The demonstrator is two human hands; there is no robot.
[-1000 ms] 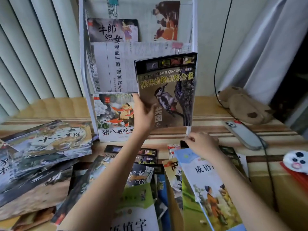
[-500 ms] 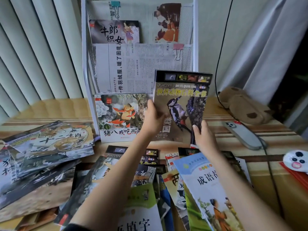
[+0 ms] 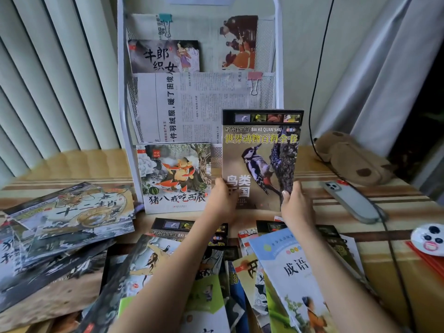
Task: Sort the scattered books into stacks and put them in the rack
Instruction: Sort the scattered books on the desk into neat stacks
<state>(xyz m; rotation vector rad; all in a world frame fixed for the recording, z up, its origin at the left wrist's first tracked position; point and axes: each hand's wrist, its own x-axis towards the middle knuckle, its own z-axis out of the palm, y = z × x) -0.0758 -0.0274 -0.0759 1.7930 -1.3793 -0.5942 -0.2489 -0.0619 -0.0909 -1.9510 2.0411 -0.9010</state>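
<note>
Two hands hold one book upright at the foot of the white wire rack (image 3: 123, 97). The left hand (image 3: 222, 200) pinches the bird encyclopedia (image 3: 262, 152) at its lower left edge, thumb on the cover; the right hand (image 3: 296, 207) grips the lower right edge, thumb likewise across the front. Each grip is closed round the book, which stands in the right half of the rack's lowest tier, its woodpecker cover facing the camera.

Just left of it in the same tier stands the pig-and-watermelon picture book (image 3: 174, 179), upright and untouched. The middle tier holds a sheet of newspaper (image 3: 187, 106) fastened with a pink binder clip (image 3: 254, 80). The top tier holds a dark picture book (image 3: 164, 56) on the left, a second printed sheet behind it, and a teal binder clip (image 3: 165, 20) at the upper edge.

On the bench (image 3: 396, 207) near the camera, many books lie scattered and overlapping: a dragon-cover book (image 3: 79, 207) tops a loose heap on the left, a pale blue idiom book (image 3: 288, 265) lies under the right forearm, and another encyclopedia volume (image 3: 175, 228) lies flat between the arms and the rack.

To the right lie a phone (image 3: 348, 200) with a cable, a brown plush toy (image 3: 348, 159) farther back, and a panda-face item (image 3: 428, 239) at the edge.
</note>
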